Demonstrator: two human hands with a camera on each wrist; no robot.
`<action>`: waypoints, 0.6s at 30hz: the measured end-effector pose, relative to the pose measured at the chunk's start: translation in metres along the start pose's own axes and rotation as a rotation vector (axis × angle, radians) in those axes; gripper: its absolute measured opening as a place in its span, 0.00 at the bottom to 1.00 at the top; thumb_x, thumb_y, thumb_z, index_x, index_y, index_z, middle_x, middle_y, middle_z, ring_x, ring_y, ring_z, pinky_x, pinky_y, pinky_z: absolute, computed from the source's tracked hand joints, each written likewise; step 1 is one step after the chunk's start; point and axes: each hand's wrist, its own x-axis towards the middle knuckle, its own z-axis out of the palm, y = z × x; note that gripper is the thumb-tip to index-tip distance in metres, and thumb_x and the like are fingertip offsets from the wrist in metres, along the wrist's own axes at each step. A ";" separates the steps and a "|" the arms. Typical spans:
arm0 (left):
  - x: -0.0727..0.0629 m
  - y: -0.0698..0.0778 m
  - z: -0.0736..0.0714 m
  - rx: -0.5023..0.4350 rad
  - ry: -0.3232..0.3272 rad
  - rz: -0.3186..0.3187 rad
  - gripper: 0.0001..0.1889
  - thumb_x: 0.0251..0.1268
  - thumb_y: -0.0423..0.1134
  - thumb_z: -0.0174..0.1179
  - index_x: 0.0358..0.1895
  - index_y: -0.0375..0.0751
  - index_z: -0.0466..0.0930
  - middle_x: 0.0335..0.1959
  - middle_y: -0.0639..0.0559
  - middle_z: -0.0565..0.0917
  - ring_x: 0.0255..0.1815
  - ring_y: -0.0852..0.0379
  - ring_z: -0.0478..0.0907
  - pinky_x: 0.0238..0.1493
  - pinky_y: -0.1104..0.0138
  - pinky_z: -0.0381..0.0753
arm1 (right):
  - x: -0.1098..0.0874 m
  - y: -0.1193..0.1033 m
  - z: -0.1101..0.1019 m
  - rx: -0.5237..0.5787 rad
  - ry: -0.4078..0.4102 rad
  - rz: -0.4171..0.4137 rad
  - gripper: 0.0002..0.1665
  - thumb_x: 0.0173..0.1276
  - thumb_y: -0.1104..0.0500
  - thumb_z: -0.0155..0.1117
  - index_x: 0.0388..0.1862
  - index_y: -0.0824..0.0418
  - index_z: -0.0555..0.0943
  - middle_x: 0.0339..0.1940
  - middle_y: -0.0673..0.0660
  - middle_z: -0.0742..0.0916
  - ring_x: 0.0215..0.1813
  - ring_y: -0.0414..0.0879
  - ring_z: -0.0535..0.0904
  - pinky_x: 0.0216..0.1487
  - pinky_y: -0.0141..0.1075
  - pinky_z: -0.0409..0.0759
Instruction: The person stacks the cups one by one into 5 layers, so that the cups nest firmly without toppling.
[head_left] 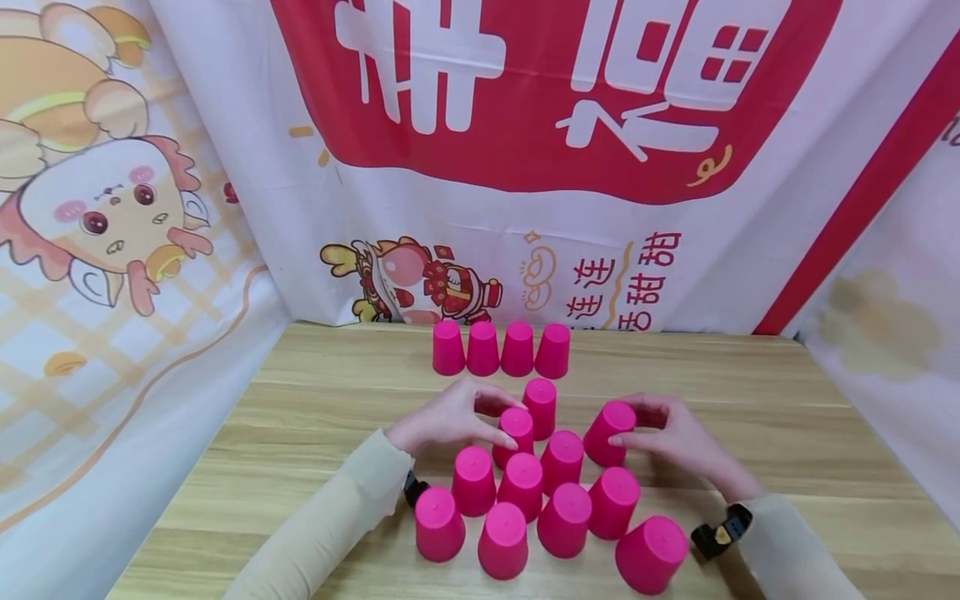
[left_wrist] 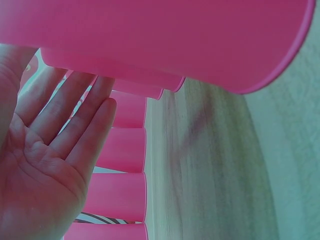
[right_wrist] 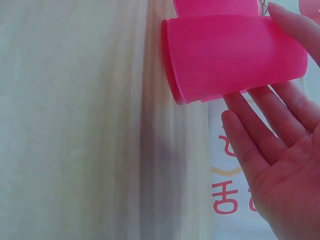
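Note:
In the head view my left hand (head_left: pixel 452 414) pinches an upside-down pink cup (head_left: pixel 513 433), thumb on its near side and fingers behind. Right behind that one stands another pink cup (head_left: pixel 541 408). Over on the right, my right hand (head_left: pixel 678 435) grips a slightly tilted pink cup (head_left: pixel 609 435) between thumb and fingers. The right wrist view shows the thumb along one side of this cup (right_wrist: pixel 230 57) and the fingertips partly hidden behind it. A large near cup (left_wrist: pixel 165 35) covers the left thumb's tip in the left wrist view.
Several more upside-down pink cups stand close together nearer me, among them a front-right cup (head_left: pixel 651 556) and a front-left cup (head_left: pixel 439 525). A straight row of pink cups (head_left: pixel 482 350) lines the back of the wooden table (head_left: pixel 300 417). Printed cloth (head_left: pixel 420 208) hangs behind.

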 end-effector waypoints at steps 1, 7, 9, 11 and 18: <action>0.000 0.000 0.000 0.000 0.000 0.001 0.25 0.57 0.47 0.77 0.60 0.56 0.85 0.51 0.62 0.86 0.53 0.59 0.82 0.56 0.58 0.81 | 0.001 0.000 -0.001 -0.003 0.008 0.003 0.29 0.61 0.52 0.79 0.61 0.55 0.83 0.50 0.50 0.88 0.53 0.51 0.82 0.54 0.41 0.81; 0.000 -0.001 0.000 -0.006 0.002 0.006 0.25 0.57 0.47 0.77 0.60 0.56 0.85 0.51 0.61 0.87 0.53 0.59 0.82 0.56 0.55 0.81 | 0.009 0.000 -0.006 -0.021 0.048 0.027 0.32 0.62 0.49 0.78 0.63 0.56 0.81 0.52 0.52 0.87 0.55 0.51 0.81 0.55 0.43 0.80; 0.000 0.000 0.000 -0.004 0.002 0.005 0.25 0.57 0.47 0.77 0.60 0.56 0.85 0.51 0.62 0.87 0.53 0.59 0.82 0.56 0.55 0.81 | 0.012 0.000 -0.008 -0.028 0.057 0.033 0.33 0.63 0.48 0.78 0.64 0.58 0.80 0.53 0.53 0.87 0.55 0.52 0.81 0.56 0.44 0.80; 0.000 0.000 0.000 0.000 0.001 0.002 0.25 0.57 0.47 0.77 0.60 0.55 0.85 0.51 0.62 0.87 0.53 0.59 0.82 0.56 0.57 0.81 | 0.016 0.000 -0.009 -0.042 0.067 0.039 0.34 0.63 0.47 0.78 0.65 0.58 0.80 0.54 0.53 0.87 0.55 0.51 0.81 0.56 0.45 0.79; -0.001 0.002 0.000 0.003 0.009 -0.015 0.25 0.57 0.47 0.77 0.60 0.56 0.85 0.51 0.62 0.86 0.54 0.60 0.82 0.57 0.55 0.81 | 0.035 0.000 -0.010 -0.066 0.096 0.041 0.35 0.63 0.47 0.78 0.65 0.61 0.80 0.54 0.56 0.87 0.54 0.51 0.81 0.58 0.47 0.78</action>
